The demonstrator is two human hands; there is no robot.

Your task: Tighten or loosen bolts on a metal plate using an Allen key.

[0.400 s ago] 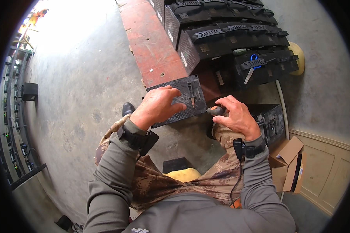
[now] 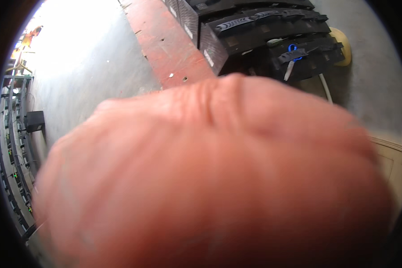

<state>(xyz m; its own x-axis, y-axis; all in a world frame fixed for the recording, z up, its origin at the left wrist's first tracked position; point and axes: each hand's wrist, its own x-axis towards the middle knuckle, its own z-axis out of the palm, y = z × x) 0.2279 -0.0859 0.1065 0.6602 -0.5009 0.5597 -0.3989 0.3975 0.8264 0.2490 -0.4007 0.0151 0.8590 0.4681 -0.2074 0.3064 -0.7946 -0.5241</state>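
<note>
The back of a bare hand (image 2: 214, 174) fills most of the head view, very close and blurred. I cannot tell whether it is my left hand or my right hand. Its knuckles show along the upper edge, while the fingers are out of sight. My other hand is hidden, as are the black panel and the dark rounded tool seen earlier. Past the knuckles stand rows of black cases (image 2: 254, 40) with grey ribbed handles. Blue-handled scissors (image 2: 292, 48) hang over the nearest case, blades downward.
A worn red board (image 2: 176, 58) runs away beside the cases. At the left are a rack with cables (image 2: 13, 147) and a black box (image 2: 35, 121). A yellow object (image 2: 341, 47) and a pale hose (image 2: 325, 87) lie right of the cases, with pale panelling (image 2: 391, 165) nearer.
One hand has come up close to the camera, covering my lap, both forearms, the black panel and the dark tool. The view has shifted slightly.
</note>
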